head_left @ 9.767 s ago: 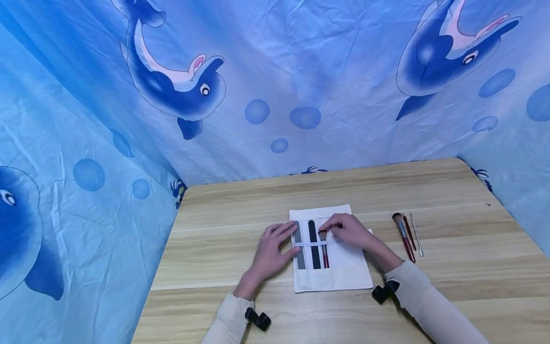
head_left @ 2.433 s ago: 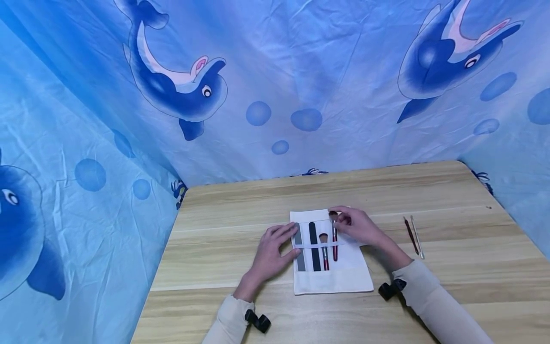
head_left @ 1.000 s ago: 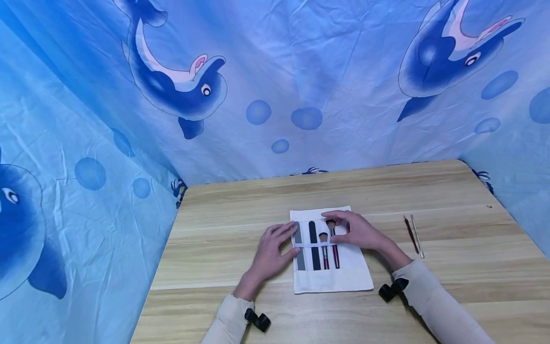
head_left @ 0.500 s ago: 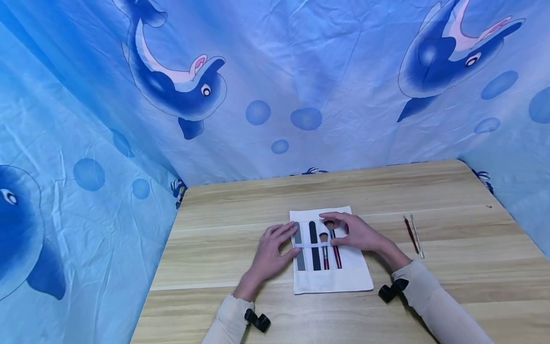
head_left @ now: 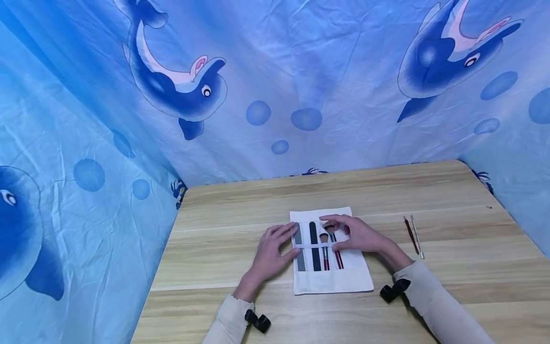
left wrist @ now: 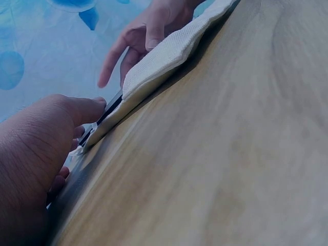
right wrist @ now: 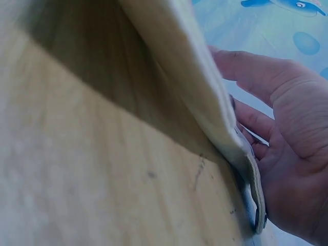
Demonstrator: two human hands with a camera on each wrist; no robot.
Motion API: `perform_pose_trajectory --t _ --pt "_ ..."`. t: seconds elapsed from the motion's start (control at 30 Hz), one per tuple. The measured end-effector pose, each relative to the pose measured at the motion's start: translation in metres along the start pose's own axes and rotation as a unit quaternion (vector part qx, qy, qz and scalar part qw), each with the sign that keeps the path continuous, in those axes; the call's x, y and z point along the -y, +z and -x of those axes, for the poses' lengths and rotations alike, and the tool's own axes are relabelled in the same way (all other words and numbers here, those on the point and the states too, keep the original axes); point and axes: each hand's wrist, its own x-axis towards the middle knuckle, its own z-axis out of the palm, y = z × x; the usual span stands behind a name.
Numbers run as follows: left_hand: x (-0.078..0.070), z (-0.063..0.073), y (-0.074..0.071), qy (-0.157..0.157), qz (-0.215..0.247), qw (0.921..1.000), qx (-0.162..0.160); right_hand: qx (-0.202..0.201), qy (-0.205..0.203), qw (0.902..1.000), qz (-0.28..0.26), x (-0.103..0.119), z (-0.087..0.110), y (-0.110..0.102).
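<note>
On the table (head_left: pixel 215 267): white pouch (head_left: pixel 331 283), brush (head_left: pixel 325 255) tucked in
Left hand (head_left: pixel 271 253): fingers spread, touching the pouch
Right hand (head_left: pixel 358 234): at the tilted brush (head_left: pixel 339 260); cannot tell whether gripping

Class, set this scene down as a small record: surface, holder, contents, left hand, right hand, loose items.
Surface: wood-grain table
Holder: white cloth pouch, spread flat on the table
Contents, left to right: gray strip, black strip, left brush, right brush
Left hand: fingertips rest at the pouch's left edge, by the gray strip
Right hand: fingers arched over the right brush; grip unclear
Loose items, right of the pouch: dark red tool, silver tool
</note>
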Motion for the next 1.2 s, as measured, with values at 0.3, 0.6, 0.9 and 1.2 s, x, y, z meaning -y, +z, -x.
perform_pose_trajectory --t 0.3,0.6,0.9,1.2 --pt "0.001 0.000 0.002 0.004 0.002 1.0000 -0.005 -0.003 -0.010 0.9998 -0.014 -0.002 0.000 -0.001" --pt "0.000 -0.001 0.001 -0.001 -0.002 1.0000 0.003 0.002 -0.019 0.9993 -0.032 -0.005 -0.001 -0.002" --pt "0.001 0.000 0.002 -0.003 -0.004 1.0000 0.001 -0.010 -0.009 0.9997 -0.022 0.000 -0.001 -0.001" --pt "0.002 0.000 0.003 -0.003 -0.001 1.0000 0.001 -0.059 -0.006 0.9982 -0.007 0.009 0.002 -0.014"
